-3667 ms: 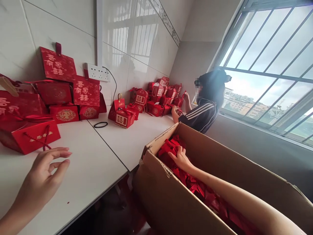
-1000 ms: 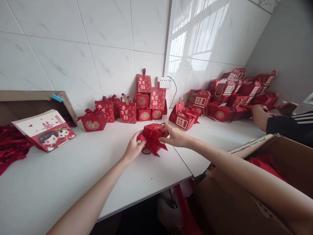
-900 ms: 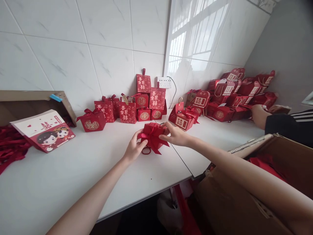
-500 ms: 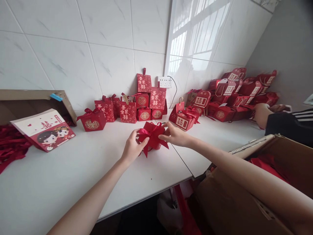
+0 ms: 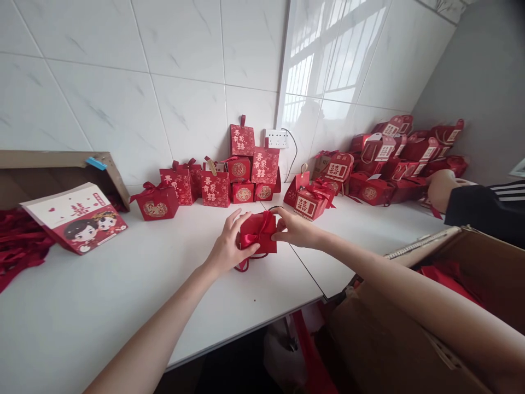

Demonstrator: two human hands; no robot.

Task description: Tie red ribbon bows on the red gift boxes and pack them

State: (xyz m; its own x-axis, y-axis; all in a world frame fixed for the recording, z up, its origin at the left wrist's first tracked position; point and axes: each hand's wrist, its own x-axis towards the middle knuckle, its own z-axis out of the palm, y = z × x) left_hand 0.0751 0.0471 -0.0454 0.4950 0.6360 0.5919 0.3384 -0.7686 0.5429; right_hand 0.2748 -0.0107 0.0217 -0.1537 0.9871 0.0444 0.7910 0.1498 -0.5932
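Observation:
Between my two hands is a small red gift box [image 5: 268, 246] with a shiny red ribbon bow on it, over the white table. My left hand [image 5: 228, 245] grips its left side, thumb on the near face and fingers along the far left edge. My right hand [image 5: 296, 227] holds the right edge, with thumb and fingers closed on it. Dark red cord loops [image 5: 243, 266] hang out below the box. The box's underside is hidden.
Finished-looking red boxes [image 5: 215, 189] stand along the tiled wall, with a larger pile [image 5: 396, 158] at right. A printed carton [image 5: 80, 219] and red ribbons [image 5: 22, 243] lie left. An open cardboard box [image 5: 381, 323] is at lower right; a co-worker's dark sleeve [image 5: 484, 210] reaches in.
The gift box has been turned and tilted between my hands. Its bow has shifted, its hanging ribbon tails no longer show, and the cord loops are more visible. The co-worker's hand has moved slightly.

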